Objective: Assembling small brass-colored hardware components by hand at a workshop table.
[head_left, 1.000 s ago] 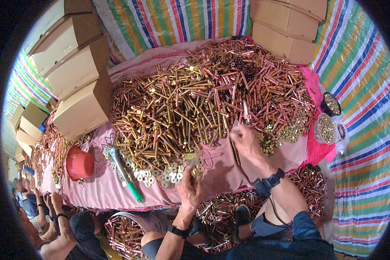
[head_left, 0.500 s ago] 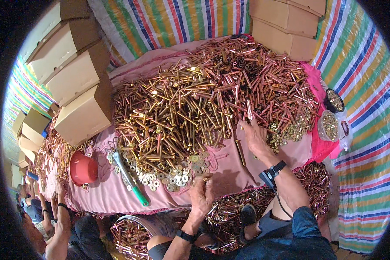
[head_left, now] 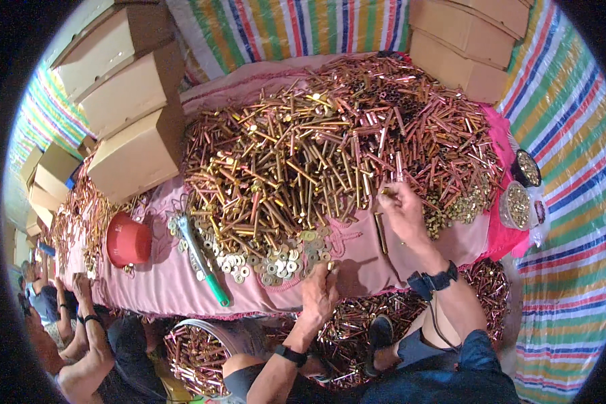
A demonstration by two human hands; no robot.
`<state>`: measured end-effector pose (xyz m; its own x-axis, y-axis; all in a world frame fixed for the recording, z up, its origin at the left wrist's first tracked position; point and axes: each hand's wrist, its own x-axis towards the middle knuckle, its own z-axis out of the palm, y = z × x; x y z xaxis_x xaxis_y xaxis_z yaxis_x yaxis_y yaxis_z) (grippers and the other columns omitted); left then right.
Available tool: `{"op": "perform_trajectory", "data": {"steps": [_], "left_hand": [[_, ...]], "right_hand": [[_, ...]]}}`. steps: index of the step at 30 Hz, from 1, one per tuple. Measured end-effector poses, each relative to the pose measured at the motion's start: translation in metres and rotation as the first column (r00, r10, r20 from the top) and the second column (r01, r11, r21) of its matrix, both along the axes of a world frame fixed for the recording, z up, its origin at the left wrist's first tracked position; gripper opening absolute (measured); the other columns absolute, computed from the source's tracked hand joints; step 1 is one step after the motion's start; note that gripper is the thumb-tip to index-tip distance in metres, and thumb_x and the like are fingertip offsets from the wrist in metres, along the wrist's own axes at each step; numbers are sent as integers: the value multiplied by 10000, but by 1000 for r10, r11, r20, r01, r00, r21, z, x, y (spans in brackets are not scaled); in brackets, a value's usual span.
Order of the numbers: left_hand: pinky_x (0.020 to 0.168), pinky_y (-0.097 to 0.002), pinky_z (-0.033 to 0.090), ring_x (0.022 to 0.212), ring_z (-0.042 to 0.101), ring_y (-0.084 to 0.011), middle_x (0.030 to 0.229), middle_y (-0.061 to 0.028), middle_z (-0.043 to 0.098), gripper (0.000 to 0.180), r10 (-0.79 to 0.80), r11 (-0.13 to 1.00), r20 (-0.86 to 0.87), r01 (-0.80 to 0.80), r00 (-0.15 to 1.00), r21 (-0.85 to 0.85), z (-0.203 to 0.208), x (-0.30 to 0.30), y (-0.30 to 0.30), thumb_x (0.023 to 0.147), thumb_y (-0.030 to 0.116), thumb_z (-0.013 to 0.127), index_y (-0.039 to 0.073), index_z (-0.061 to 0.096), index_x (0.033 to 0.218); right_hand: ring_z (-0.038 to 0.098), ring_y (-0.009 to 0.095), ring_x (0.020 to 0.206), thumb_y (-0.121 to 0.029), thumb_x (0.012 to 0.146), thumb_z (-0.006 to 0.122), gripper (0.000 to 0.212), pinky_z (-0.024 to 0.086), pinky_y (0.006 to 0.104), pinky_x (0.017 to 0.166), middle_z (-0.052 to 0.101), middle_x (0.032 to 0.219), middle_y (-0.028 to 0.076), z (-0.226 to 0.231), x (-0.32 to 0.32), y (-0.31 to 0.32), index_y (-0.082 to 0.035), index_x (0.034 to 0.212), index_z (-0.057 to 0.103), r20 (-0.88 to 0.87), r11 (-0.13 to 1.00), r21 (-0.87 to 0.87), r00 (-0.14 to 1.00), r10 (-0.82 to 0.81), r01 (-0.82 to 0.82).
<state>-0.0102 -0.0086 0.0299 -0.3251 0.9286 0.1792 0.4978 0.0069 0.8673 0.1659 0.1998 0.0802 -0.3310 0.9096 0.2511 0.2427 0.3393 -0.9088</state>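
Observation:
Over the pink-clothed table's near edge, my left hand is closed, its fingers curled together close to a spread of flat washers. What it holds, if anything, I cannot make out. My right hand pinches a small gold-coloured piece, perhaps a nut, at the near edge of the heap of copper-coloured sleeves. A single long bolt lies on the cloth left of that hand. Brass-coloured bolts are heaped beyond my left hand, and small nuts lie right of my right hand.
A red bowl and a green-handled metal tool are on the left. Cardboard boxes stack behind them. Tubs of small parts stand right. Below are a filled bucket and loose hardware. Other people's arms work at left.
The view has shifted, moving the table contents slightly right in the picture. My right hand has lifted a little, and the small gold-coloured piece now shows at its fingertips. My left hand stays closed.

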Motion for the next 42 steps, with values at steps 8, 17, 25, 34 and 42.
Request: {"op": "perform_trajectory", "data": {"steps": [8, 17, 25, 34, 42], "left_hand": [[646, -474, 468, 702, 591, -408, 781, -210, 579, 94, -7, 997, -31, 10, 999, 76, 4, 2, 3, 984, 97, 617, 13, 575, 992], [705, -507, 518, 845, 668, -443, 982, -193, 655, 140, -7, 998, -152, -3, 988, -70, 19, 7, -3, 955, 99, 635, 89, 614, 1093], [745, -467, 545, 889, 686, -418, 999, -211, 675, 228, 19, 999, -70, -16, 997, 34, 17, 0, -3, 929, 58, 674, 45, 655, 1156], [774, -383, 542, 879, 703, -305, 955, -182, 709, 216, -12, 996, 82, 5, 997, 93, 13, 4, 1, 964, 152, 712, 0, 701, 1117], [795, -407, 549, 936, 683, -366, 1044, -199, 683, 208, 30, 994, -108, -18, 994, 109, 5, 6, -1, 933, 40, 679, 15, 705, 1138]], "right_hand": [[697, 110, 819, -161, 1006, 683, 266, 580, 256, 643, 678, 922, 61, 38, -29, -82, -25, 1212, 584, -327, 884, -361, 928, 180, -299], [750, 281, 914, -96, 958, 706, 301, 616, 360, 755, 720, 1068, 163, 48, -28, -95, -28, 1237, 617, 106, 876, 369, 951, 292, -310], [738, 289, 889, -99, 892, 781, 274, 597, 366, 725, 720, 1005, 138, 41, -25, -103, -12, 1117, 649, 181, 829, 446, 941, 286, -338], [710, 382, 905, -127, 936, 714, 175, 558, 443, 762, 708, 960, 188, 31, -12, -93, -32, 1073, 661, 156, 868, 153, 879, 451, -473], [722, 175, 929, -66, 940, 738, 212, 584, 316, 782, 741, 1026, 98, 7, -17, -90, 15, 1126, 678, -102, 865, -210, 890, 444, -455]]}}
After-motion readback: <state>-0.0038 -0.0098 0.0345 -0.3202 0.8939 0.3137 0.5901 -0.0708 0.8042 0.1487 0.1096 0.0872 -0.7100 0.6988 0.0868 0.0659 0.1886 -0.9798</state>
